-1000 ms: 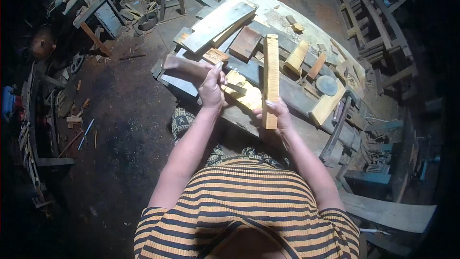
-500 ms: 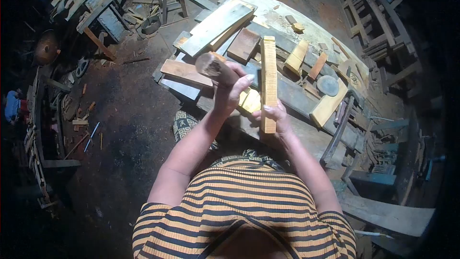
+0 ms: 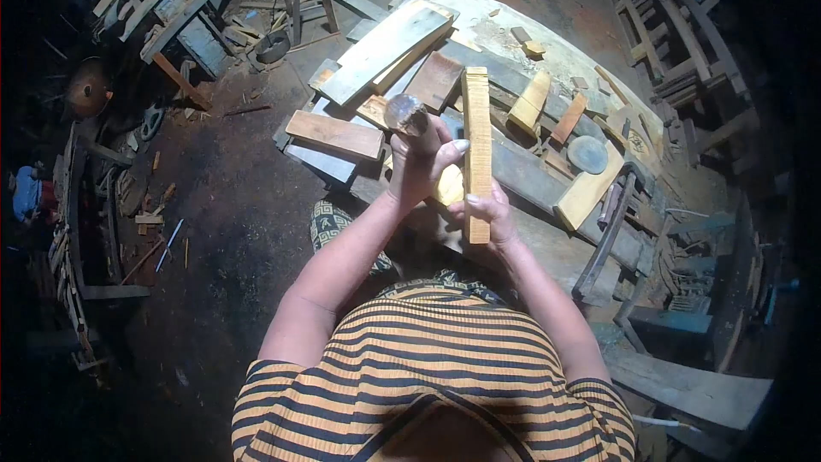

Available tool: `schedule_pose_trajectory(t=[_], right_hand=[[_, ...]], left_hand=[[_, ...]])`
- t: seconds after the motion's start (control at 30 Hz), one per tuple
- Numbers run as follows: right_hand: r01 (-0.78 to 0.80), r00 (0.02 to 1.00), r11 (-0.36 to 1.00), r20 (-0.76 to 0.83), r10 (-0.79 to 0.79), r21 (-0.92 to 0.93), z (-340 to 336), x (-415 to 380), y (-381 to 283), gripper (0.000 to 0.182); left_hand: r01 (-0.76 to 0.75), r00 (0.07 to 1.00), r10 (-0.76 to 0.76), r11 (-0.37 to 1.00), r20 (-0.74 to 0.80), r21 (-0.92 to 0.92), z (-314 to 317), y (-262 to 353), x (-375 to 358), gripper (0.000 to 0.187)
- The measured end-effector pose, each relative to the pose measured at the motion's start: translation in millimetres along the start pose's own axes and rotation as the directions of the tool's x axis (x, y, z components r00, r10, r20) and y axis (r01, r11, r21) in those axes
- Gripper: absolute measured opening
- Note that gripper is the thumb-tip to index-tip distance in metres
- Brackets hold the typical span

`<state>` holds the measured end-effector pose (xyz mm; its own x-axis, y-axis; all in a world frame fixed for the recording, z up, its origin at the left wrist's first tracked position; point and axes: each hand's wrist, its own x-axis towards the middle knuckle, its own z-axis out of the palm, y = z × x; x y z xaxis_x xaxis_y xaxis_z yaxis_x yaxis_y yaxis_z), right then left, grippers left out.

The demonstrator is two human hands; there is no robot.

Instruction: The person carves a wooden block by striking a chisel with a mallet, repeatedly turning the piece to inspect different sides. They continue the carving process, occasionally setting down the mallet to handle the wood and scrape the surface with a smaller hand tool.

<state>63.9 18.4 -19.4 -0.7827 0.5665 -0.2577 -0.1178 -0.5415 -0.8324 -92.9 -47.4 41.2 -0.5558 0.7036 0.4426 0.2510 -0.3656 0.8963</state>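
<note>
My left hand (image 3: 421, 162) is wrapped round a thick wooden handle (image 3: 406, 115) whose round end points up at the camera; its other end is hidden. Its thumb reaches to the left side of a long, pale wooden bar (image 3: 478, 145). The bar has fine cross marks along its face and stands lengthwise in front of me. My right hand (image 3: 489, 212) grips the bar near its lower end, thumb on the face. Behind the hands, a yellowish wood piece (image 3: 449, 186) shows in part.
The workbench (image 3: 530, 235) carries a reddish block (image 3: 336, 134), a wide pale board (image 3: 389, 47), a round grey disc (image 3: 587, 154), a yellow plank (image 3: 590, 188) and a curved dark tool (image 3: 605, 235). Timber racks (image 3: 676, 26) stand at the right.
The handle in my left hand has moved slightly right and tilted, uncovering the right end of the reddish block. The bar and my right hand have shifted slightly down.
</note>
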Motion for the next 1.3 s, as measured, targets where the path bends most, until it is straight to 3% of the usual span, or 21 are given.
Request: schedule_pose_trajectory(t=[0.13, 0.2, 0.27, 0.33, 0.43, 0.5, 0.57, 0.63, 0.7, 0.73, 0.8, 0.9, 0.93, 0.97, 1.03, 1.07, 1.13, 1.17, 1.2, 1.27, 1.3], right_hand=[[0.015, 0.999, 0.999, -0.045, -0.017, -0.048, 1, -1, -4, 0.054], [0.073, 0.989, 0.980, -0.110, -0.094, -0.187, -2, -12, -29, 0.053], [0.281, 0.953, 0.912, -0.027, -0.302, -0.298, -17, -34, -68, 0.062], [0.573, 0.787, 0.758, -0.051, -0.615, -0.311, 20, -76, -126, 0.068], [0.767, 0.635, 0.633, -0.010, -0.772, -0.102, 5, -120, -147, 0.067], [0.799, 0.600, 0.564, 0.210, -0.772, -0.207, 12, -130, -143, 0.070], [0.370, 0.839, 0.596, -0.018, -0.543, -0.713, -3, -146, -133, 0.067], [0.154, 0.920, 0.275, 0.036, -0.391, -0.949, 2, -156, -138, 0.067], [0.244, 0.819, 0.317, 0.020, -0.573, -0.916, -1, -165, -141, 0.067], [0.368, 0.733, 0.417, -0.016, -0.680, -0.831, -6, -170, -140, 0.068], [0.752, 0.637, 0.617, 0.014, -0.771, -0.231, 11, -169, -134, 0.070], [0.423, 0.894, 0.849, -0.005, -0.448, -0.315, -6, -159, -118, 0.068], [0.168, 0.884, 0.302, 0.009, -0.467, -0.938, -3, -157, -112, 0.068], [0.167, 0.880, 0.302, 0.004, -0.475, -0.939, -3, -158, -108, 0.068], [0.166, 0.920, 0.566, -0.081, -0.384, -0.807, -10, -152, -99, 0.070], [0.166, 0.917, 0.571, -0.087, -0.389, -0.804, -10, -150, -94, 0.070], [0.094, 0.956, 0.845, -0.188, -0.224, -0.527, -6, -145, -81, 0.070], [0.044, 0.958, 0.853, -0.220, -0.183, -0.519, -6, -139, -69, 0.072], [0.005, 0.976, 0.781, -0.167, -0.140, -0.625, -12, -133, -61, 0.072], [-0.026, 0.990, 0.762, -0.123, -0.070, -0.647, -17, -122, -35, 0.065], [-0.032, 0.989, 0.764, -0.131, -0.069, -0.645, -17, -119, -25, 0.065]], left_hand=[[-0.098, 0.995, 0.099, 0.994, -0.016, 0.053, 12, -8, 3, 0.020], [-0.100, 0.995, 0.100, 0.995, -0.014, 0.002, 23, -14, 0, 0.019], [-0.203, 0.979, 0.204, 0.979, 0.031, -0.030, 34, -15, -4, 0.020], [-0.301, 0.946, 0.307, 0.951, 0.109, -0.064, 42, -19, -6, 0.021], [-0.288, 0.949, 0.284, 0.958, 0.136, 0.012, 52, -15, -8, 0.023], [-0.288, 0.953, 0.283, 0.957, 0.108, 0.033, 54, -15, -9, 0.024], [-0.290, 0.953, 0.285, 0.957, 0.099, 0.033, 55, -16, -9, 0.025], [-0.307, 0.949, 0.304, 0.951, 0.089, 0.028, 56, -20, -13, 0.025], [-0.324, 0.943, 0.322, 0.946, 0.081, 0.012, 55, -20, -11, 0.025], [-0.321, 0.945, 0.319, 0.947, 0.079, 0.013, 53, -20, -10, 0.025], [-0.274, 0.959, 0.272, 0.961, 0.076, 0.021, 51, -15, -8, 0.023], [-0.263, 0.962, 0.261, 0.965, 0.085, 0.016, 54, -20, -8, 0.023], [-0.274, 0.959, 0.271, 0.961, 0.081, 0.029, 55, -21, -9, 0.023], [-0.279, 0.957, 0.276, 0.960, 0.089, 0.024, 53, -22, -10, 0.023], [-0.233, 0.967, 0.243, 0.967, 0.083, -0.107, 43, -27, -11, 0.024], [-0.233, 0.966, 0.243, 0.966, 0.092, -0.107, 34, -28, -10, 0.024], [-0.149, 0.973, 0.131, 0.985, -0.190, -0.086, 11, -31, -2, 0.010], [-0.099, 0.966, 0.026, 0.957, -0.257, -0.273, -2, -22, 5, 0.011], [0.157, 0.933, -0.278, 0.885, -0.228, -0.439, -17, -22, 12, 0.014], [0.020, 0.885, -0.307, 0.776, -0.350, -0.630, -34, -24, 20, 0.018], [0.004, 0.869, -0.374, 0.662, -0.325, -0.750, -42, -31, 24, 0.017]])
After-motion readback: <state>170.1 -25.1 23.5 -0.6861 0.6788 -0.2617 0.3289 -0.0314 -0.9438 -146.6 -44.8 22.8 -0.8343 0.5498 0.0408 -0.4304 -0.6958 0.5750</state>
